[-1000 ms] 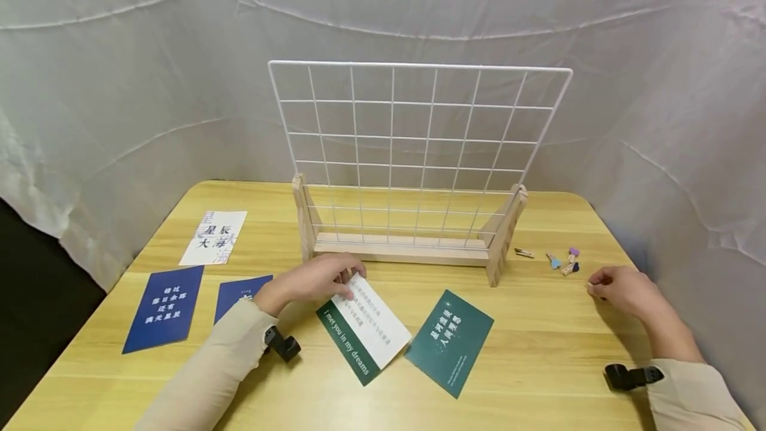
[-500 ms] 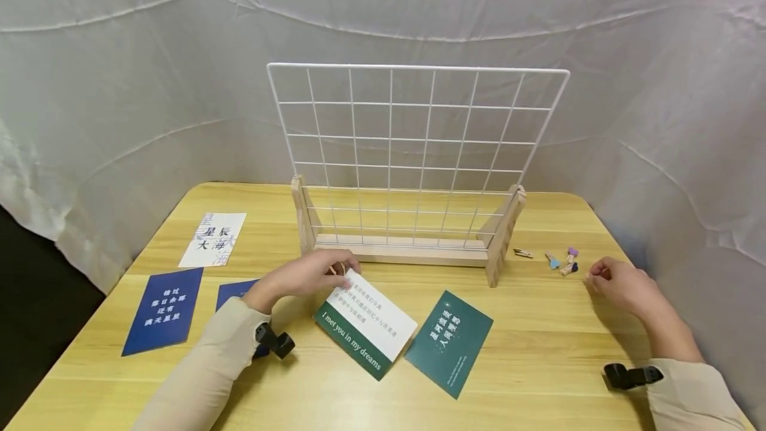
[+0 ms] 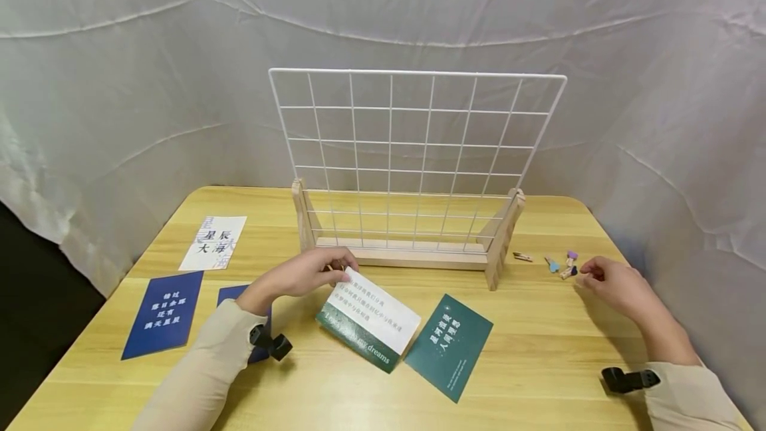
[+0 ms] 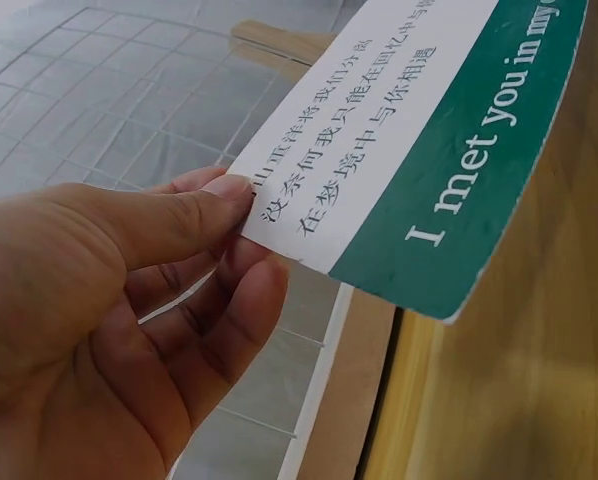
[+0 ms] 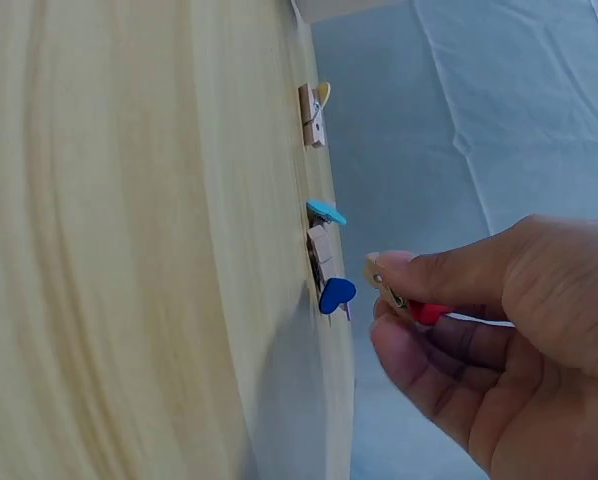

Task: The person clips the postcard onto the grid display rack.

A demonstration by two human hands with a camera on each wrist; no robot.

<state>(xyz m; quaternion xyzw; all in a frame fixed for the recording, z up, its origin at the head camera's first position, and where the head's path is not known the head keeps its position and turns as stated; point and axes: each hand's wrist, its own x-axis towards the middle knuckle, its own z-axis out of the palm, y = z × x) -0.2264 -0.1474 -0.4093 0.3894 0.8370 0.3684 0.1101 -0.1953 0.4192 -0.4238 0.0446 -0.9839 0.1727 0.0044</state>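
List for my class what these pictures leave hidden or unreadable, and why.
Head view: any wording on the blue card crossed by the left sleeve, which covers it.
Head view: the clip in the right hand, hidden by fingers or too small.
Left wrist view: the far end of the white-and-green card, cut off by the top edge.

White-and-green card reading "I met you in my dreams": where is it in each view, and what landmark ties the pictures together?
Head: lower middle, pinched by the left hand, the white-and-green card lies left of the all-green card, with the left hand at its upper-left corner.
Left wrist: centre to upper right, cut off by the top edge.
Right wrist: not in it.
Shared landmark: the wooden table.
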